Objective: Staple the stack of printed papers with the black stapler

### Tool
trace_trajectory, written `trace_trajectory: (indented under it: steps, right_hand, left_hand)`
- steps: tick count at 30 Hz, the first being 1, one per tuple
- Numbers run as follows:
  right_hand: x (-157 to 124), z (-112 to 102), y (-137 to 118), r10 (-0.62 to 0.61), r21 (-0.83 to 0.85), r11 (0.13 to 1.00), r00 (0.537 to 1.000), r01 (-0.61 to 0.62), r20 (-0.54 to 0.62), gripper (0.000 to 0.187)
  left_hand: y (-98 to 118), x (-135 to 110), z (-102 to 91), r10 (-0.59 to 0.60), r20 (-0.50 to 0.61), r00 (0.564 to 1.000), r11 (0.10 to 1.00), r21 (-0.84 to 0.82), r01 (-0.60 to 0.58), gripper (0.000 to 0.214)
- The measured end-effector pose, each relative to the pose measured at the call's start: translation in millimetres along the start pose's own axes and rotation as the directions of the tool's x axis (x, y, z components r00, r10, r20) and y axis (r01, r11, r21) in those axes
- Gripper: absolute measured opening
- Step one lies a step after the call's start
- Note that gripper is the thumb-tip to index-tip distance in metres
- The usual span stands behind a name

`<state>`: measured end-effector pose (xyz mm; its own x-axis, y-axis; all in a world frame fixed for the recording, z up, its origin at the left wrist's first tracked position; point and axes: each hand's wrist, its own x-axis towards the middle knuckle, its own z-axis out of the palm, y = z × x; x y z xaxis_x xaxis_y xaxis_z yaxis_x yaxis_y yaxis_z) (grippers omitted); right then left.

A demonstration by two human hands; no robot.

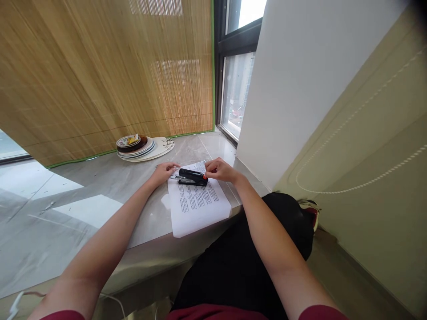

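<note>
A black stapler [193, 181] with a red part at its right end lies across a printed sheet of paper [196, 218]. Its silvery metal tray shows at the left end. My left hand [165, 171] rests at that end, fingers closed together beside the metal tray; what lies between the fingertips is too small to tell. At the opposite end, my right hand [220, 170] is closed, with thumb and finger pinching near the red part of the stapler. The paper's lower edge hangs a little over the ledge.
A stack of plates [135, 149] stands behind on the grey tiled ledge [143, 226], by a bamboo blind [110, 80]. A window [236, 93] and a white wall [283, 75] border the right. Small dark bits and a white cable [115, 300] lie at the left and front.
</note>
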<state>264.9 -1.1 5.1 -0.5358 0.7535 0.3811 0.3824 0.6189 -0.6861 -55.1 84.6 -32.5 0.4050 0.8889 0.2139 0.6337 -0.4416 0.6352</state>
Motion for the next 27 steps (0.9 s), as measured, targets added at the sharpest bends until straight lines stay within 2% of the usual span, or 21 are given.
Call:
trace_trajectory:
  steps: [3,4,5,8,10,12,13,14,15,16,18,19,21,23,27]
  right_hand:
    - [4.9,12.5,-3.2,0.004,0.031,1.000,0.988,0.001,-0.157,0.035]
    - [6.9,18.5,-4.2,0.001,0.026,1.000,0.985,0.004,-0.173,0.029]
    - [8.7,24.9,-5.2,0.000,0.004,1.000,0.988,0.000,-0.155,0.024]
    - [12.2,42.6,-6.8,0.060,-0.161,0.985,0.997,-0.066,-0.040,0.027]
    - [12.5,50.1,-7.2,0.078,-0.246,0.965,0.995,-0.090,-0.058,0.017]
    - [11.8,53.1,-7.6,0.024,-0.288,0.955,0.987,-0.070,-0.162,0.011]
    - [11.3,53.4,-7.9,-0.026,-0.321,0.946,0.975,-0.047,-0.221,0.011]
    - [10.7,53.2,-8.3,-0.083,-0.377,0.926,0.960,-0.025,-0.267,0.014]
    - [10.2,52.8,-8.7,-0.140,-0.453,0.892,0.947,-0.006,-0.288,0.018]
    - [9.9,52.4,-9.1,-0.196,-0.540,0.842,0.939,0.014,-0.282,0.022]
    - [9.5,52.4,-9.7,-0.291,-0.693,0.717,0.935,0.073,-0.202,0.031]
    - [9.5,52.8,-9.8,-0.319,-0.744,0.660,0.936,0.104,-0.152,0.034]
    - [9.6,54.1,-9.4,-0.346,-0.796,0.587,0.935,0.149,-0.080,0.037]
    - [9.4,54.9,-8.8,-0.357,-0.813,0.560,0.932,0.162,-0.060,0.037]
    - [8.0,53.8,-8.1,-0.369,-0.834,0.543,0.920,0.100,-0.130,0.036]
  left_hand:
    - [0.0,0.9,0.0,-0.022,-0.004,1.000,1.000,-0.015,0.022,0.040]
    - [0.6,1.0,0.2,-0.024,-0.003,1.000,0.999,-0.026,0.024,0.039]
    - [1.4,0.8,0.2,-0.025,-0.001,1.000,0.999,-0.037,0.025,0.037]
    - [4.8,-0.8,-0.7,-0.031,-0.031,0.999,0.997,-0.073,0.029,0.032]
    - [8.3,-2.1,-2.1,-0.046,-0.144,0.989,0.991,-0.132,0.027,0.028]
    - [13.0,-3.0,-2.8,-0.099,-0.289,0.952,0.956,-0.294,0.010,0.022]
    - [15.7,-3.2,-2.4,-0.152,-0.326,0.933,0.910,-0.414,0.004,0.020]
    - [18.6,-3.4,-1.2,-0.220,-0.314,0.924,0.835,-0.550,0.012,0.019]
    - [21.4,-3.7,0.6,-0.286,-0.246,0.926,0.731,-0.681,0.045,0.022]
    - [23.9,-4.1,3.0,-0.332,-0.129,0.935,0.611,-0.784,0.109,0.026]
    - [27.6,-5.3,8.3,-0.347,0.141,0.927,0.403,-0.870,0.284,0.036]
    - [28.5,-6.0,10.6,-0.331,0.245,0.911,0.336,-0.871,0.357,0.040]
    - [28.9,-7.3,12.9,-0.301,0.347,0.888,0.265,-0.864,0.428,0.043]
    - [28.5,-8.1,12.0,-0.299,0.361,0.883,0.228,-0.872,0.434,0.042]
    - [29.8,-8.6,6.9,-0.294,0.376,0.879,0.203,-0.874,0.442,0.041]
